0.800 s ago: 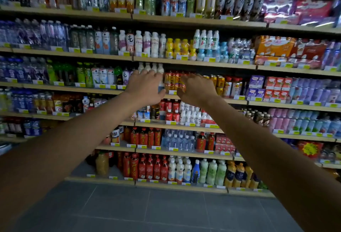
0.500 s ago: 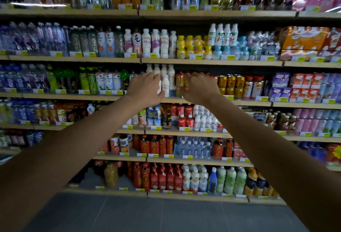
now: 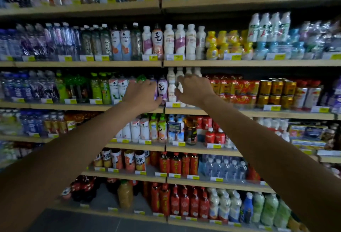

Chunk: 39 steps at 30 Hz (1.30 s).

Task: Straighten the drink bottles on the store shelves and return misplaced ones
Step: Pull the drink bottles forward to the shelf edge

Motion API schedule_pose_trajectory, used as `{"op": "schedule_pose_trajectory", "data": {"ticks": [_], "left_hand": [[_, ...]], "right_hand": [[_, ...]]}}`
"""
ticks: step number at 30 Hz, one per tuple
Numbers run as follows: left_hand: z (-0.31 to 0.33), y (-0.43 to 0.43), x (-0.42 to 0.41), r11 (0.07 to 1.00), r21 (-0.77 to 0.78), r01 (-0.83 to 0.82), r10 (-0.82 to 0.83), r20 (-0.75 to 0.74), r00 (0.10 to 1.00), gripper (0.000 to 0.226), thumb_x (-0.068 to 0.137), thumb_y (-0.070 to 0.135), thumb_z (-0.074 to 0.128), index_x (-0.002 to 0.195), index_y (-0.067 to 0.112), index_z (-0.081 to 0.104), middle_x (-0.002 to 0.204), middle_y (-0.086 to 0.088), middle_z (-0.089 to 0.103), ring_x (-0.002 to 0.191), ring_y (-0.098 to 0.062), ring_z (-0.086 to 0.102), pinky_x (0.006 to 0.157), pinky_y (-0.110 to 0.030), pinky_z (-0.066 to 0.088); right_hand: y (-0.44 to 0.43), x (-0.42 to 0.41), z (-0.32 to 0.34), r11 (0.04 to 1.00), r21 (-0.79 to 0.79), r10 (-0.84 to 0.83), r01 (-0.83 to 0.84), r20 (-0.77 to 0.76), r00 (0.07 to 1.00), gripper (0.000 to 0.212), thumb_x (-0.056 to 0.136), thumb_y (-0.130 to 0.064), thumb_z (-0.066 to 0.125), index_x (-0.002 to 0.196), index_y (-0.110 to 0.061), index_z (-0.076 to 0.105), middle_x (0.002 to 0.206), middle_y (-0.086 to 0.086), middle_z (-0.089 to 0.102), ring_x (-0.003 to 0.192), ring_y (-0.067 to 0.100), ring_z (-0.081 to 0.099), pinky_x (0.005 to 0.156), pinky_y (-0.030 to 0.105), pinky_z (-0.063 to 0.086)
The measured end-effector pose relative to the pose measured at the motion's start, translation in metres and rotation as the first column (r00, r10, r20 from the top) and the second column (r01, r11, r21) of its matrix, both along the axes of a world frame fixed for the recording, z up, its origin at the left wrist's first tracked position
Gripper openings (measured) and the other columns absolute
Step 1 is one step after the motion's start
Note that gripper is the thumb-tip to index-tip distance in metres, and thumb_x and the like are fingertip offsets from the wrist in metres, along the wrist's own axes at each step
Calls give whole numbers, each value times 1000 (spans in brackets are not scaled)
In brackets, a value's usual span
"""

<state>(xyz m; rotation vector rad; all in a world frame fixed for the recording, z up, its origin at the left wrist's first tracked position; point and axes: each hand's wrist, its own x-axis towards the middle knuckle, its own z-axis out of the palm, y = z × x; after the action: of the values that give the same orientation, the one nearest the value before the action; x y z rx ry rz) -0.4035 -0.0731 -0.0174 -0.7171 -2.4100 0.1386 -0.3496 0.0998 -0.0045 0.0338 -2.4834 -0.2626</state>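
From the head view, both bare arms reach forward to one shelf (image 3: 239, 113), the third board down among those in sight, and the hands sit close together but apart near the seam where two shelf sections meet. The left hand (image 3: 142, 93) shows its back to the camera. Its fingers reach in over the tops of the bottles at the front edge and its thumb lies against the foot of a purple-labelled bottle (image 3: 162, 88); whether the fingers close on anything cannot be told. The right hand (image 3: 193, 89) is just right of that seam. Its fingers curve over and its thumb comes under a white bottle (image 3: 180, 88), which shows between them and stands upright at the shelf's front edge. More white bottles (image 3: 171, 76) stand in a row behind it. Further right along the same board are red multipacks (image 3: 238, 88), then gold cans (image 3: 276, 91). Green-capped bottles (image 3: 100, 88) stand toward the left end. Yellow price tags (image 3: 175, 104) line the front edge.
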Motion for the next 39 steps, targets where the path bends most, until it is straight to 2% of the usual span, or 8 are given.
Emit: {"op": "schedule_pose_trajectory", "data": {"ticks": [7, 10, 13, 19, 24, 32, 36, 39], "left_hand": [[39, -8, -143, 999, -21, -48, 47, -41, 998, 63, 92, 52, 41, 138, 9, 38, 135, -12, 47, 118, -32, 48, 91, -41, 40], [47, -15, -197, 999, 28, -37, 39, -60, 997, 62, 92, 51, 41, 136, 9, 40, 133, -13, 49, 117, -32, 48, 91, -41, 39], [52, -24, -245, 998, 58, -37, 40, -62, 997, 64, 91, 52, 42, 139, 10, 38, 136, -12, 48, 121, -31, 47, 93, -42, 39], [58, -46, -334, 997, 75, 5, 5, -127, 992, 58, 92, 51, 43, 134, 11, 42, 126, -11, 53, 110, -31, 53, 81, -37, 44], [59, -55, -417, 992, 82, 100, -82, -201, 976, 58, 90, 48, 44, 133, 9, 42, 131, -11, 50, 115, -30, 49, 87, -40, 40], [76, -70, -529, 974, 0, 227, -221, -233, 947, 72, 90, 57, 39, 144, 11, 26, 152, -12, 25, 133, -31, 34, 107, -45, 31], [77, -76, -567, 959, -9, 284, -277, -246, 929, 74, 89, 62, 34, 145, 12, 27, 150, -10, 28, 131, -31, 35, 107, -45, 30], [75, -81, -584, 946, 7, 324, -309, -281, 909, 75, 88, 66, 32, 141, 13, 34, 143, -10, 35, 125, -29, 40, 100, -41, 35]], "right_hand": [[-7, -145, 33, 1000, -5, 27, -28, -75, 997, 50, 93, -40, 42, 134, -11, 43, 123, 14, 55, 113, 32, 51, 76, 36, 41], [-11, -201, 48, 999, 7, 46, -45, -95, 994, 51, 93, -40, 43, 136, -12, 43, 121, 14, 56, 111, 32, 53, 71, 35, 38], [-20, -251, 58, 998, -10, 59, -60, -98, 993, 49, 93, -41, 44, 132, -11, 45, 122, 14, 56, 113, 32, 53, 75, 37, 41], [-37, -339, 63, 998, -5, 56, -57, -117, 992, 48, 92, -41, 44, 129, -12, 47, 117, 13, 58, 109, 32, 54, 74, 37, 42], [-48, -417, 71, 999, -50, 8, -17, -180, 984, 44, 91, -40, 45, 125, -13, 50, 114, 12, 59, 105, 31, 56, 70, 33, 36], [-70, -512, 107, 990, -127, -100, 62, -318, 943, 41, 91, -38, 46, 119, -8, 49, 104, 14, 59, 97, 34, 57, 65, 33, 35], [-74, -546, 122, 977, -191, -157, 92, -363, 918, 49, 92, -41, 45, 129, -9, 42, 120, 17, 52, 111, 36, 50, 71, 38, 38], [-80, -566, 132, 964, -259, -173, 58, -445, 878, 53, 89, -41, 49, 131, -9, 41, 129, 17, 47, 120, 36, 42, 79, 43, 42]]}}
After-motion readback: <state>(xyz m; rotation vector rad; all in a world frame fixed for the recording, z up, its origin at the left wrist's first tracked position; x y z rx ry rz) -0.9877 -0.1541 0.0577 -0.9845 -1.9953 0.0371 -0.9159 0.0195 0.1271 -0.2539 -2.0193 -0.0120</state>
